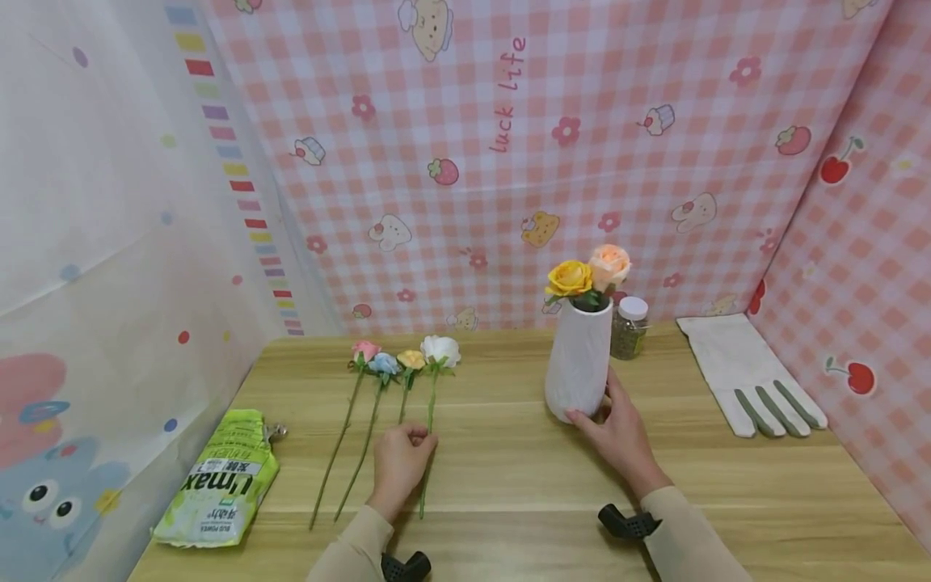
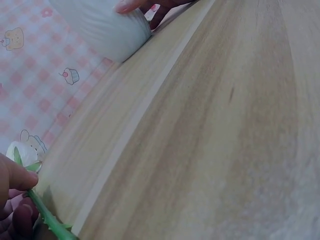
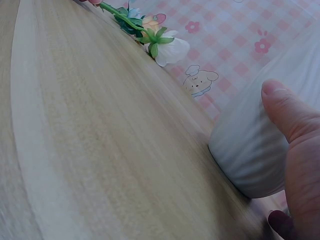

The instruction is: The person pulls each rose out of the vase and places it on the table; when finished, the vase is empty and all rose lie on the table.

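Note:
My left hand (image 1: 402, 465) pinches the green stem of a white artificial rose (image 1: 440, 350) between thumb and fingers. The left wrist view has this stem (image 2: 47, 215) in the fingertips, the white bloom behind them. Left of it lie a pale yellow rose (image 1: 410, 360), a blue rose (image 1: 384, 363) and a pink rose (image 1: 365, 351). My right hand (image 1: 625, 436) grips the lower part of a white ribbed vase (image 1: 578, 364), thumb on the near side as the right wrist view shows. A yellow rose (image 1: 570, 279) and a peach rose (image 1: 609, 267) stand in the vase.
A white-lidded jar (image 1: 629, 330) stands behind the vase, at its right. Farther right lies a white glove (image 1: 749, 376) with grey-green fingers. A clipped green-and-white bag (image 1: 218, 481) lies at the table's left edge. Patterned cloth (image 1: 509, 202) hangs behind the wooden table (image 1: 502, 485).

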Available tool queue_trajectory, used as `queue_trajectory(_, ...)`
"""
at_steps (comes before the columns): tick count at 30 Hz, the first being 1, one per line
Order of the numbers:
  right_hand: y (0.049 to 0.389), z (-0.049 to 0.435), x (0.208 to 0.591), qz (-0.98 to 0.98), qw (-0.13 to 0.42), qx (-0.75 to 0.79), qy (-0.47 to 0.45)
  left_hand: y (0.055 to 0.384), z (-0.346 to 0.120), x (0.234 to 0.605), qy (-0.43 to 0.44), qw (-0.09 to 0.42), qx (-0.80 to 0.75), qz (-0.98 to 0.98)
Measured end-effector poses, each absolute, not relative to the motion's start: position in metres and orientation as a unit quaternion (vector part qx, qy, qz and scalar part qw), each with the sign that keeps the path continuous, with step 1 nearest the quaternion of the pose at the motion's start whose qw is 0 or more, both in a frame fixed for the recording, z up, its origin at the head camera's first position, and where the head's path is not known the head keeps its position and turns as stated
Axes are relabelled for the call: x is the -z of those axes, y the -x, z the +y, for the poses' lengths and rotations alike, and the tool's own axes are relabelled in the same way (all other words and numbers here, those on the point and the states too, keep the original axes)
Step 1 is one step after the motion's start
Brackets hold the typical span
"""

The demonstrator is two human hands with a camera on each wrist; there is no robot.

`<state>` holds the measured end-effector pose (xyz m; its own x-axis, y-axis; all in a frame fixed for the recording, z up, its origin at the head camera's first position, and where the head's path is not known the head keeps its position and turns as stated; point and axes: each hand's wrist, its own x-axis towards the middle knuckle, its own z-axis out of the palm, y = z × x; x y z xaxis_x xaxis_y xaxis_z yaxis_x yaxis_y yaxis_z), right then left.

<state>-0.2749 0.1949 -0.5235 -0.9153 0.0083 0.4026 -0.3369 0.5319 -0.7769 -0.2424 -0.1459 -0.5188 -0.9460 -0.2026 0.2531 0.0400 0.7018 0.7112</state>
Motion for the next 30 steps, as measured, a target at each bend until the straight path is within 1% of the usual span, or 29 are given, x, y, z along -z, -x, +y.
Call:
queue_trajectory(6,0.274,0.194,0.524,-0.854,0.181,-0.478,-0.098,0.24,-0.146,0.517,-0.047,0.161,0.383,-0.909)
queue_trajectory(9,0.274,0.193,0.523,-0.852,0.179,-0.482,-0.098,0.24,-0.146,0.508,-0.049,0.159,0.388,-0.906)
queue_trajectory(14,0.274,0.194,0.522,-0.852,0.174,-0.485,-0.097,0.244,-0.138,0.474,-0.022,0.19,0.405,-0.894)
queue_trajectory(17,0.274,0.195,0.522,-0.852,0.174,-0.485,-0.096,0.25,-0.126,0.447,0.016,0.21,0.423,-0.881)
queue_trajectory(20,0.274,0.195,0.522,-0.852,0.173,-0.484,-0.095,0.256,-0.107,0.418,0.067,0.219,0.456,-0.86)
queue_trajectory(22,0.274,0.195,0.522,-0.853,0.174,-0.483,-0.096,0.26,-0.091,0.401,0.102,0.213,0.485,-0.842)
queue_trajectory(25,0.274,0.195,0.522,-0.854,0.175,-0.479,-0.097,0.266,-0.066,0.381,0.142,0.187,0.526,-0.817)
queue_trajectory(30,0.275,0.195,0.522,-0.853,0.18,-0.48,-0.097,0.281,-0.031,0.362,0.165,0.149,0.573,-0.789)
